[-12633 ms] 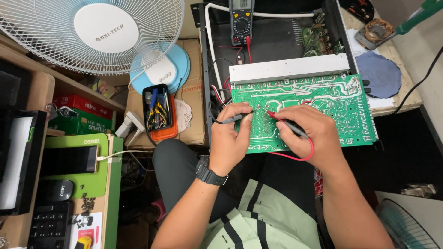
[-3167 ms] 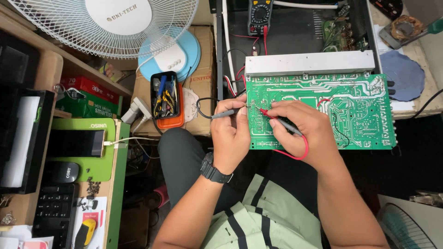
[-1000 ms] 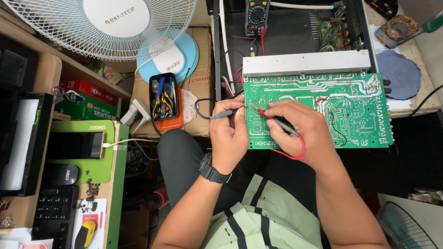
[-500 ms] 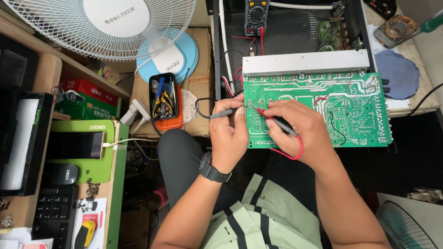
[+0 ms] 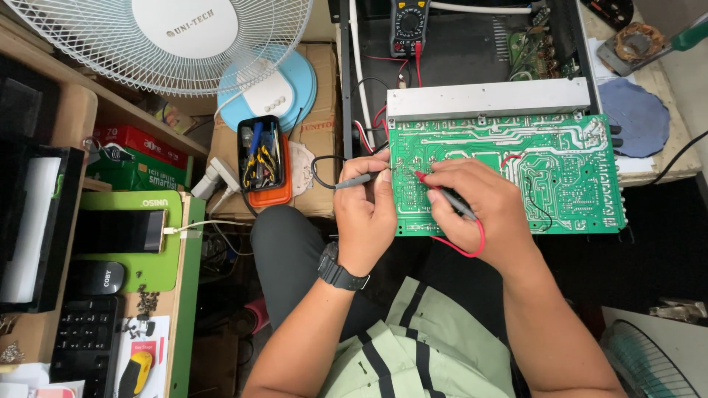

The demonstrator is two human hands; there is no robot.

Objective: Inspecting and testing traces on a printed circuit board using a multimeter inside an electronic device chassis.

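Left hand has its fingers clamped on the black probe, right hand fingers pinching the red probe, both tips touching the green circuit board.

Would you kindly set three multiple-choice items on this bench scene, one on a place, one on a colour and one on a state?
1. Where does the multimeter lie?
A. beyond the board
B. on the keyboard
C. in the person's lap

2. What colour is the circuit board?
A. blue
B. green
C. brown

3. What does the right hand hold?
A. nothing
B. pliers
C. the red probe

Answers:
1. A: it sits at the top of the view, past the board's far edge.
2. B: its surface is green with pale traces.
3. C: the fingers grip the red-tipped probe on the board, its red lead looping below, while the left hand holds the black probe.
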